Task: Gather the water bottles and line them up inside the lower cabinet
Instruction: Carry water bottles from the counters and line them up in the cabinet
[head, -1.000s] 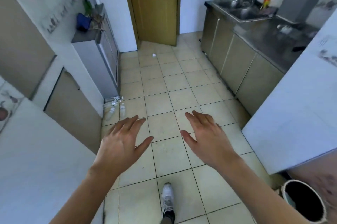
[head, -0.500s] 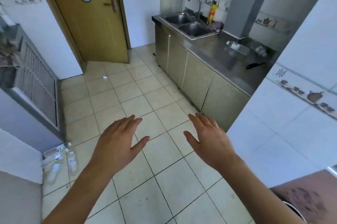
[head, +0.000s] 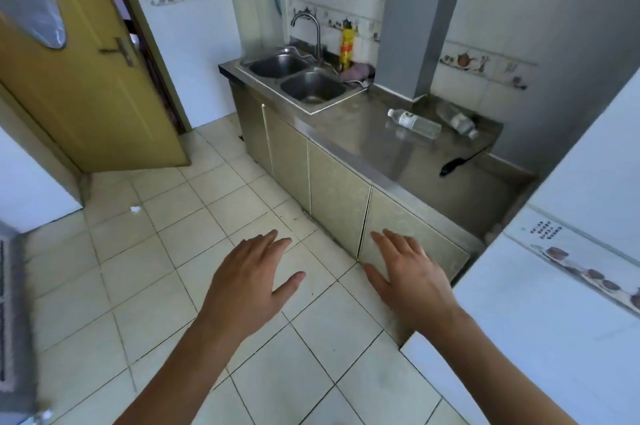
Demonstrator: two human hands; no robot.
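Swinging right since the earlier frame, the view now shows two bottles lying sideways on the bench, ahead-right; right hand nearer, left hand alike empty, fingers spread.

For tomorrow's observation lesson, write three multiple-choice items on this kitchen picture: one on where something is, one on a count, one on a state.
1. Where do the clear plastic water bottles lie?
A. in the sink
B. on the steel countertop
C. on the floor

2. How many basins has the steel sink?
A. one
B. two
C. three

3. How are the beige lower cabinet doors?
A. shut
B. wide open
C. taken off

Answers:
1 B: both bottles lie on their sides on the counter, right of the sink.
2 B: two basins sit side by side under the tap.
3 A: every door lies flush with its neighbours; the left hand and right hand are open and hold nothing.
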